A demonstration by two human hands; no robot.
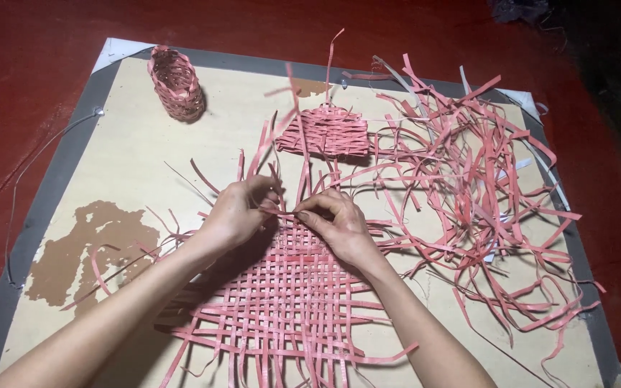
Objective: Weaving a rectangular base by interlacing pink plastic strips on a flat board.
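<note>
A pale board on a red floor carries a loose heap of pink strips, a flat woven mat, a smaller woven piece and a little woven tube. At the mat's far edge the left hand and right hand, both nearly closed, pinch one thin strip between fingertips. A hard tug could likely tear that strip or loosen the open weave, since the mat's ends lie free.

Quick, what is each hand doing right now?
Left hand: closed, pinching a pink strip at the woven mat edge.
Right hand: closed, pinching the same strip.
</note>
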